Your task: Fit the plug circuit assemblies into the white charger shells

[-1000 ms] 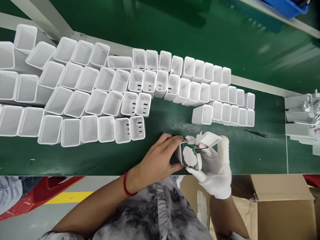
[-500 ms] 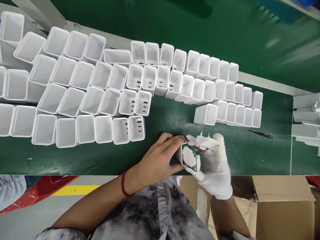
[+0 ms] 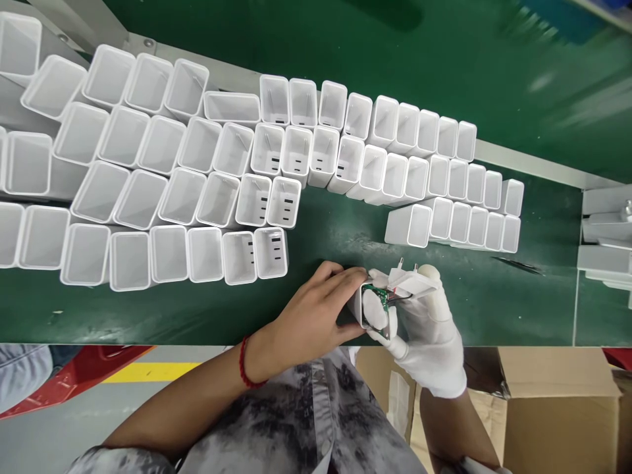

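My bare left hand [image 3: 316,309], with a red cord at the wrist, is closed round a white plastic charger housing [image 3: 357,304] near the bench's front edge. In its open end sits a green circuit board [image 3: 381,296], partly covered by gloved fingers. My right hand [image 3: 427,336], in a white glove, grips the board at the housing's mouth. A white plug cap [image 3: 413,283] with two metal pins leans against this hand's fingers, joined to the board by dark wires. How deep the board sits is hidden.
Rows of open white housings [image 3: 162,145] stand across the green bench [image 3: 336,230], some with dark slots inside. Tweezers [image 3: 518,265] lie to the right. More white parts [image 3: 605,253] are at the right edge. A cardboard box [image 3: 557,415] stands below the bench.
The view has shifted very slightly. My right hand's wrist and palm have moved a little to the right and down; both hands keep their hold on the housing and board.
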{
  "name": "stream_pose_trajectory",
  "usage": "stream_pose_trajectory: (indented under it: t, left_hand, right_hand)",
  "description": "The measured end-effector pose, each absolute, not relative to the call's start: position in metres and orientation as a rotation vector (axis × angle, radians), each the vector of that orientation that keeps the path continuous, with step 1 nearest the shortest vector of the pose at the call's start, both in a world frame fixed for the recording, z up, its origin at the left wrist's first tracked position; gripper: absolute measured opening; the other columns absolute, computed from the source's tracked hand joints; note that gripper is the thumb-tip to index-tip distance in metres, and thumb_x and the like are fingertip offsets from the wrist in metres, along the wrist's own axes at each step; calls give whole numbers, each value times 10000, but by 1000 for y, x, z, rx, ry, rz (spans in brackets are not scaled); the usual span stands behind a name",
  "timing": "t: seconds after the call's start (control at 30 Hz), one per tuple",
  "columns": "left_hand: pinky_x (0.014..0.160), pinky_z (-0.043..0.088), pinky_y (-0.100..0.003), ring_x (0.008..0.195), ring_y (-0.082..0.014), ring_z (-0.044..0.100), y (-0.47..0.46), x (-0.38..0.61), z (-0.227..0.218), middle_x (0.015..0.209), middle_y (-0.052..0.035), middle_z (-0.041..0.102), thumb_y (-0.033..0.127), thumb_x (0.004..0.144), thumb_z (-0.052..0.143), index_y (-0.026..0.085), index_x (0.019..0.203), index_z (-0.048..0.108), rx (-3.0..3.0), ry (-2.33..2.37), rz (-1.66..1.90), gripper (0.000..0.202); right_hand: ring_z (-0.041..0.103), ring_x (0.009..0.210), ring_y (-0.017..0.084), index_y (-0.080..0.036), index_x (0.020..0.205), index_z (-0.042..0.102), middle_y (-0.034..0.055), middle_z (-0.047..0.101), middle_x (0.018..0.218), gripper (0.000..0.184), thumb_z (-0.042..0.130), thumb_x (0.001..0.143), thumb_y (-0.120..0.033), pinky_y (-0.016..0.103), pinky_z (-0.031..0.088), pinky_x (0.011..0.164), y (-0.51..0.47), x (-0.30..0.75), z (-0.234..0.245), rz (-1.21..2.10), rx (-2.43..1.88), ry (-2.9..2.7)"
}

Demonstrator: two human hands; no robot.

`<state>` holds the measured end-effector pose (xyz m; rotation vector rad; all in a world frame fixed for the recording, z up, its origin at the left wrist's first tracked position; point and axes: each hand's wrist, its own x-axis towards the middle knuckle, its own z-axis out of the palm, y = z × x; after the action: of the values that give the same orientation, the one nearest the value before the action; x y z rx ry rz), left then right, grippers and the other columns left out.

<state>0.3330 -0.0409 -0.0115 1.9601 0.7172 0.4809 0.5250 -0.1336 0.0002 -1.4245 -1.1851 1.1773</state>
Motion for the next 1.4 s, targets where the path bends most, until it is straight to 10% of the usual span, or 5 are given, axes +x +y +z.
stream_pose_trajectory:
  t: [0.77,1.07,1.27,1.4]
  left_hand:
    - [951,524,-448,1122,-285,489,-40,334,-11,1366,-72,586,225,805,807,214,1368,422,1956,730,421,681]
    - [942,525,-442,1096,-280,501,-41,335,-13,1313,-80,617,209,840,756,194,1331,447,1984,731,467,581]
    - [925,537,-450,1089,-296,528,-43,337,-14,1277,-106,631,197,808,780,175,1345,429,2053,740,503,642]
    - [905,548,-460,1075,-303,559,-47,338,-15,1227,-129,651,242,807,791,160,1325,445,2101,783,552,628]
  right_hand:
    - [453,1391,222,-442,1508,359,5,443,1525,769,780,875,-323,438,368,1184,-127,508,19,1275,-1448,-968]
    - [487,1356,250,-353,1592,77,88,497,1463,1062,814,828,-384,485,370,1169,-125,502,3,1297,-1505,-909]
    - [500,1332,257,-290,1444,446,85,558,1379,648,748,880,-391,479,354,1184,-120,493,-1,1102,-1632,-925]
    - [580,1235,274,-260,1493,380,120,567,1364,714,729,879,-368,491,486,1072,-129,486,-10,930,-1643,-943]
